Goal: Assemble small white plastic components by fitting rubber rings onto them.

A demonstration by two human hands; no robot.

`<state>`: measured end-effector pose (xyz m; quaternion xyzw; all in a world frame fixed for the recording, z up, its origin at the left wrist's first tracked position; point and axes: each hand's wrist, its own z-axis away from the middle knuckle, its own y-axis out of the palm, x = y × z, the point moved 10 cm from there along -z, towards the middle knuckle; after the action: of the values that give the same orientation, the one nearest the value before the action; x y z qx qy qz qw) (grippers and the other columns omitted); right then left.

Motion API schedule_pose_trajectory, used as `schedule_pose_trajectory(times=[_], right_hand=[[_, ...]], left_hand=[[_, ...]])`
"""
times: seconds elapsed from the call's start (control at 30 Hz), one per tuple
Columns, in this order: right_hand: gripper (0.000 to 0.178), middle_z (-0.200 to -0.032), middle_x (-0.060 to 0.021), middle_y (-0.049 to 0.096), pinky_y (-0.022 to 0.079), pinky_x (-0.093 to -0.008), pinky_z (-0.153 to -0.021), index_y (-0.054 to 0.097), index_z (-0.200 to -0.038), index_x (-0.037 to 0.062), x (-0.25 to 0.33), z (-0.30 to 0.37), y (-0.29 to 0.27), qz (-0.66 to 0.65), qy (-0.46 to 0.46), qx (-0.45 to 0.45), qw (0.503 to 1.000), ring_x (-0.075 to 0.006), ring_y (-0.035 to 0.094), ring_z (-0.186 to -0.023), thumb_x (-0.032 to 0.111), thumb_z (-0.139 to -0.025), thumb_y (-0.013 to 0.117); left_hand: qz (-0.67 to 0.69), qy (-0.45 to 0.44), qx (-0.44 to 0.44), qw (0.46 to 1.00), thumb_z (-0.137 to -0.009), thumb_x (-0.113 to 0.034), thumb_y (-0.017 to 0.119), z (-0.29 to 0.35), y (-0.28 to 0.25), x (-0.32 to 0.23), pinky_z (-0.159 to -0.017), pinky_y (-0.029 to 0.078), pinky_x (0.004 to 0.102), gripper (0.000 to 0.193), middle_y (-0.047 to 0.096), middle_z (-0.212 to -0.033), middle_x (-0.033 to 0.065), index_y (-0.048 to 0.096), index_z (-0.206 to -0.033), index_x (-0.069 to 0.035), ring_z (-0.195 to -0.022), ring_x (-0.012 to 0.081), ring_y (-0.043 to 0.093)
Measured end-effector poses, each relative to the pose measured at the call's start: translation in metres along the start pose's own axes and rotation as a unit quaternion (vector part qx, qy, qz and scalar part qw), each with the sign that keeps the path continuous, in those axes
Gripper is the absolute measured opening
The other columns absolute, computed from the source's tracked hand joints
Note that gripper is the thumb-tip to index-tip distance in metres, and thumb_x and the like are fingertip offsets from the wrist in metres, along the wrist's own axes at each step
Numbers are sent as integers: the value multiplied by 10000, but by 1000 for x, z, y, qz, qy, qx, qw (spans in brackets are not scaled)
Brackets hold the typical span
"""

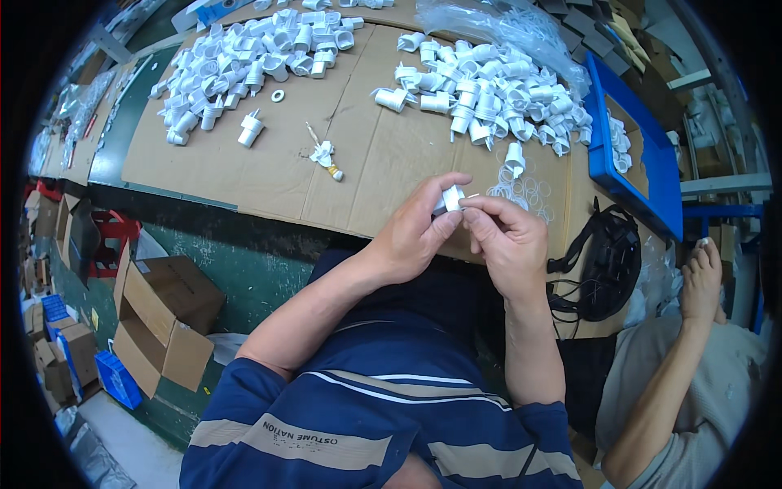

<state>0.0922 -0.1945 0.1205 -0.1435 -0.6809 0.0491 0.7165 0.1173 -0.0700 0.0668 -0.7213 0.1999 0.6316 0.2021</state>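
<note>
Covering most of your reach, one cardboard-topped table point(358, 191) carries two heaps of white fittings: the left heap point(220, 69) near its far-left corner, the right heap point(489, 98) toward its far right. Pieces overlap too much to count. One blue tray point(666, 196) lies along the right edge, more white pieces inside. One black strapped item point(609, 269) sits by the near-right corner.

Your left hand point(411, 228) and right hand point(515, 244) meet at the near edge. One white-wrapped stick point(324, 155) lies inward of that edge, to their left.

Key relation: one held fitting point(453, 197) sits between both grips. Your left thumb and fingers close round it from the left; your right thumb and forefinger pinch at its right end. Cannot tell whether those tips also hold something smaller. Long axis mostly covered; direction uncertain.

Loose fittings: two, one upright point(515, 156) beyond your right hand, one tilted point(251, 130) by the left heap. One washer point(278, 95) near it. Thin rings point(508, 191), tangled, uncounted, lie just beyond your right knuckles; right hand nearer.
</note>
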Motion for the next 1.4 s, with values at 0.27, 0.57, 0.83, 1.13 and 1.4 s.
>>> schedule_pose_trajectory(times=[0.27, 0.57, 0.83, 1.13, 1.4], right_hand=[[154, -785, -40, 699, 437, -225, -560, 792, -1068, -16, 1, 5, -2, -6, 29, -30, 999, -94, 556, -621, 15, -940, 712], [137, -777, -38, 694, 443, -238, -560, 778, -1043, -35, 4, 7, -1, 68, -50, -23, 996, -98, 552, -623, -2, -934, 702], [85, -801, -38, 683, 437, -240, -557, 752, -991, -36, 32, 13, 1, 228, -150, -62, 960, -103, 537, -629, -4, -942, 690], [101, -805, -46, 646, 421, -232, -556, 698, -1062, -7, -24, 10, 7, -187, 99, -53, 976, -97, 527, -639, -5, -989, 627], [121, -807, -51, 654, 436, -229, -581, 683, -1083, 13, -37, 18, 5, -156, 66, -25, 985, -102, 549, -653, -10, -991, 609]], left_hand=[[47, 29, 29, 998, -1064, -196, 557, -1, 0, -6, -923, 484, 356, 488, 608, -1264, 141, 434, -1508, -34, -1067, 222, 598], [-3, 10, 32, 999, -1031, -147, 565, -4, -3, -8, -951, 503, 402, 401, 616, -1255, 208, 504, -1392, 16, -1069, 297, 627], [-86, 65, 5, 994, -1014, -122, 591, 0, -5, -14, -857, 524, 403, 372, 627, -1186, 205, 530, -1355, 13, -953, 308, 641], [-167, 80, 3, 983, -993, -124, 597, 1, -10, -10, -794, 526, 410, 374, 637, -1116, 195, 539, -1339, 7, -877, 308, 650], [57, 17, -8, 998, -1067, -210, 535, 7, -6, 15, -727, 474, 294, 317, 611, -1064, 111, 551, -1330, -33, -799, 188, 562]])
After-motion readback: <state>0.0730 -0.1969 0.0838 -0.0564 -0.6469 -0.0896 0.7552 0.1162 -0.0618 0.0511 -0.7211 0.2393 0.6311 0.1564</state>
